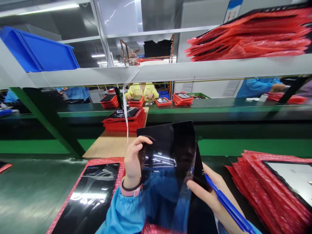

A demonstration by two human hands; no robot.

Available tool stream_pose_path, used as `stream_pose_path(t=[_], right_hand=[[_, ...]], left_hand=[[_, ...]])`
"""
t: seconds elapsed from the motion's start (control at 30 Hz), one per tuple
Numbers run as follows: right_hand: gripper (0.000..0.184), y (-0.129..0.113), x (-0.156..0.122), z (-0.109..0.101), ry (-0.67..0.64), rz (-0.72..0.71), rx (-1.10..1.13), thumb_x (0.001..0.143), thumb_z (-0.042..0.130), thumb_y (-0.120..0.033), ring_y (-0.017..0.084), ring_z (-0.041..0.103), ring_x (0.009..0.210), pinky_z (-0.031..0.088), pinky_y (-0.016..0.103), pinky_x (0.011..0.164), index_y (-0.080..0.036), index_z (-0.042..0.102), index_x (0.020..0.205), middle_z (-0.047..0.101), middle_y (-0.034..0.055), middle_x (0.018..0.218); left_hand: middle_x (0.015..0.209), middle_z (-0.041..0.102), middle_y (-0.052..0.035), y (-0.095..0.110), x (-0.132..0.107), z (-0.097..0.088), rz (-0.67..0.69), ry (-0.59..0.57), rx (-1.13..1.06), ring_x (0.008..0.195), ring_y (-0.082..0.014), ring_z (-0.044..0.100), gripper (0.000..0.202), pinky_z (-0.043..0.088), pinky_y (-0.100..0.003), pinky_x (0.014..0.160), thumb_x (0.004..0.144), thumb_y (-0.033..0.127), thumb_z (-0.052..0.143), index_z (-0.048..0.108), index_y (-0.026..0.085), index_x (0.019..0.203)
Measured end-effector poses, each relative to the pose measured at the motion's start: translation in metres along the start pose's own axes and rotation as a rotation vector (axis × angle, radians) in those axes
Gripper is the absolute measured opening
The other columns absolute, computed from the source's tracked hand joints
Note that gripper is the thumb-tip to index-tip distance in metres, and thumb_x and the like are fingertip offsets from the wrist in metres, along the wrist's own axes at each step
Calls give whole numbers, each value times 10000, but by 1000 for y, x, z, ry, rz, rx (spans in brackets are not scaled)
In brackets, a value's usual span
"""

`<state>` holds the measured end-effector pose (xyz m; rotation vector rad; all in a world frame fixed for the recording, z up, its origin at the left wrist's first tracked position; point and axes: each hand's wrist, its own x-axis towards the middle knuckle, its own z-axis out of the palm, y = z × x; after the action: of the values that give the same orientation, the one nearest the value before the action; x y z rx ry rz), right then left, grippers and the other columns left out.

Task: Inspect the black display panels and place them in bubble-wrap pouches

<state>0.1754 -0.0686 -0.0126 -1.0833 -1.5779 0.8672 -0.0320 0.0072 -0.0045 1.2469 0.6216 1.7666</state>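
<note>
A glossy black tablet screen (168, 162) is held up in front of me, tilted, its face mirroring lights and a blue sleeve. My left hand (134, 156) grips its left edge, fingers over the front. At the right edge my right hand (214, 191) has its thumb on the face and its fingers behind. A long blue tool (226, 204), like a pen or tweezers, is also tucked in that hand. Along the right side runs a shiny strip that may be clear film; I cannot tell. Another black screen (90, 198) lies on red bubble wrap (70, 195) at the left.
On the right, red bubble bags (263, 188) are stacked beneath a silver-backed panel (292, 177). More red bags (251, 35) and a blue bin (44, 50) sit on the overhead shelf (165, 74). A cardboard sheet (109, 144) bears another stack (125, 120). Co-workers are across the line.
</note>
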Motion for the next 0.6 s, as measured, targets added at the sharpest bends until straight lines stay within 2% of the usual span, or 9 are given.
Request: stream_pose_path(t=[0.13,0.27,0.33,0.4,0.47,0.5,0.6], right_hand=[[456,5,-1,3,66,-56,-102,789,705,-290,235,625,1134,528,293,930,-278,566,1223,678,15,1223],[668,12,-7,8,148,-135,-216,790,721,-299,228,549,1230,517,298,957,-355,385,1364,587,-4,1352],[808,15,-8,13,201,-225,-202,795,720,-284,235,451,1314,467,329,1020,-368,250,1447,451,13,1477],[913,19,-8,17,256,-373,-193,808,705,-222,243,305,1391,373,379,1095,-362,120,1495,222,22,1586],[956,21,-8,17,263,-530,-270,804,693,-144,256,179,1426,282,449,1134,-365,80,1504,85,7,1609],[954,21,-9,16,235,-584,-328,800,686,-114,265,142,1432,263,487,1134,-363,92,1505,109,6,1604],[897,19,-12,11,130,-645,-433,784,681,-100,302,98,1434,270,586,1099,-320,184,1497,332,51,1535]], left_hand=[[826,731,-50,0,-1,0,10,2,-23,853,-207,634,242,441,-268,794,704,214,506,745,173,702],[794,739,-41,2,-1,2,26,26,-36,797,-202,650,227,464,-266,739,674,195,526,752,180,692],[758,736,-36,2,-2,4,50,47,-34,776,-204,656,210,476,-272,734,651,183,543,752,184,674],[748,735,-33,2,-2,4,74,59,-29,776,-208,662,198,485,-280,740,637,176,557,752,187,666],[774,743,-35,1,-3,3,89,56,-14,787,-214,666,184,489,-287,738,642,181,571,752,193,670],[788,746,-38,0,-3,3,95,52,-1,792,-217,668,173,490,-290,732,649,182,581,752,196,671],[783,751,-43,-3,-5,1,130,45,37,736,-209,665,148,484,-284,667,674,185,607,753,207,666]])
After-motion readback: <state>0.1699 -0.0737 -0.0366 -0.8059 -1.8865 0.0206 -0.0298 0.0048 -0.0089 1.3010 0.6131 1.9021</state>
